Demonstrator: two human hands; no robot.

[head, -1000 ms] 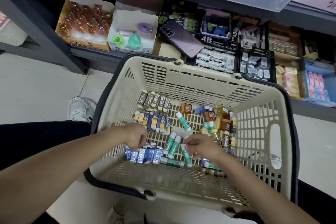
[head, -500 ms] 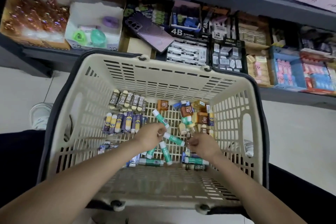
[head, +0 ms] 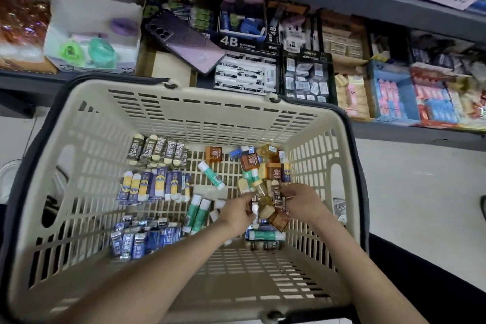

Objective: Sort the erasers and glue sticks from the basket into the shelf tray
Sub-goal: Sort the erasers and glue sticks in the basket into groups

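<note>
Left hand (head: 235,212) and right hand (head: 302,201) each pinch erasers (head: 271,209) in the basket (head: 184,110); crowded grips may let some slip.

One basket (head: 168,102), left hand (head: 238,214), right hand (head: 302,202) (at least five glue sticks (head: 211,175)).

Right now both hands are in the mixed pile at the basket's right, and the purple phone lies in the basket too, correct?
No. The head view shows the purple phone on the shelf's boxes beyond the basket, not in it. The left hand and right hand are indeed in the mixed pile at the basket's right.
</note>
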